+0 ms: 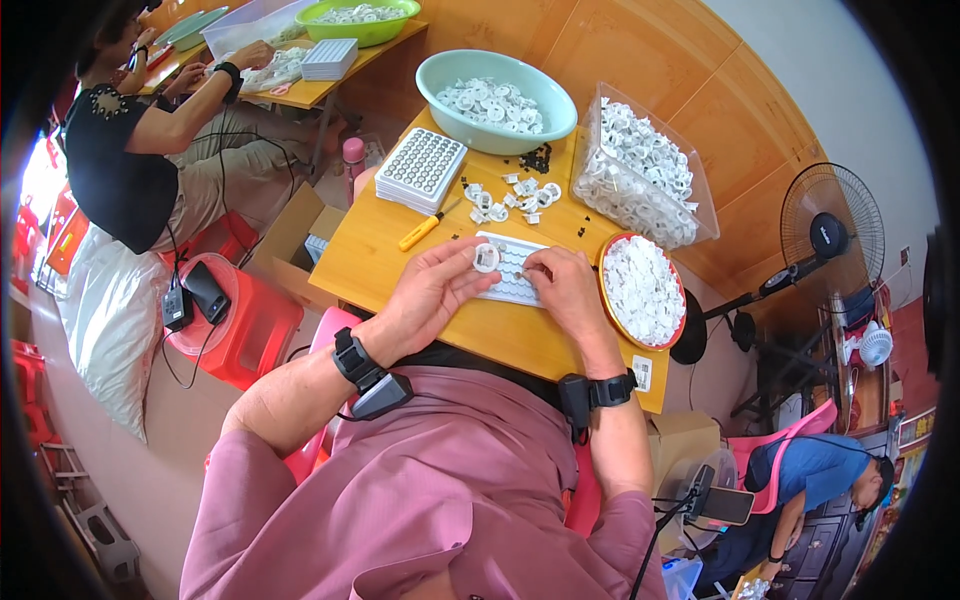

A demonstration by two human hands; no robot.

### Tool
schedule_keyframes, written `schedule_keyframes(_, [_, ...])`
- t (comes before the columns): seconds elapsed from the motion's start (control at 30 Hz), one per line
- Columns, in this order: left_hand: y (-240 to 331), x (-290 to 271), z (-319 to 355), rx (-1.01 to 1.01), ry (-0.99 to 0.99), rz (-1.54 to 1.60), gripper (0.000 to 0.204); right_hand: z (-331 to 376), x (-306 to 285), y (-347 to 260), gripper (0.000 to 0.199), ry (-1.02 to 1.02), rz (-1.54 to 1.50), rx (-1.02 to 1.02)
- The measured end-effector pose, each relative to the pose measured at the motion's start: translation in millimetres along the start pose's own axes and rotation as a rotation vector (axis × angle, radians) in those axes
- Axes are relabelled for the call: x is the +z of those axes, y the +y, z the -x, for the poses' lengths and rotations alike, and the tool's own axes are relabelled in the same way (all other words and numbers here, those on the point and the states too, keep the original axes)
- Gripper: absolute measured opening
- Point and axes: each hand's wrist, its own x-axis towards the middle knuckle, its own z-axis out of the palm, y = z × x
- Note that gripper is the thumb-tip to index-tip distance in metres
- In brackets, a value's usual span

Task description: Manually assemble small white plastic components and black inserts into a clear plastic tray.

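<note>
My left hand (432, 292) pinches a small white round plastic part (487, 258) over the near end of a white grid tray (511, 262) on the wooden table (365, 255). My right hand (565, 290) rests on the tray's right side, fingers curled down onto it; whether it holds anything is hidden. Several loose white parts (510, 198) lie just beyond the tray. A round red-rimmed plate (642, 291) heaped with white parts sits right of my right hand.
A teal bowl (495, 102) of white parts, a clear bin (645, 165) of parts, a stack of filled trays (421, 168) and a yellow-handled tool (425, 228) stand farther back. A person in black works at another table upper left. A fan (830, 235) stands right; red stools left.
</note>
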Motion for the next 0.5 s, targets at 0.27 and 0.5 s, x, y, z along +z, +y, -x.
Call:
schedule_keyframes(0.27, [-1,-1,2,-0.044,-0.012,0.007,0.031,0,-14,-26,0.007,0.135,-0.216,0.116])
schedule_keyframes(0.5, [-5,0,4,-0.032,-0.038,-0.015,0.03,5,-10,-54,0.009,0.264,-0.12,-0.202])
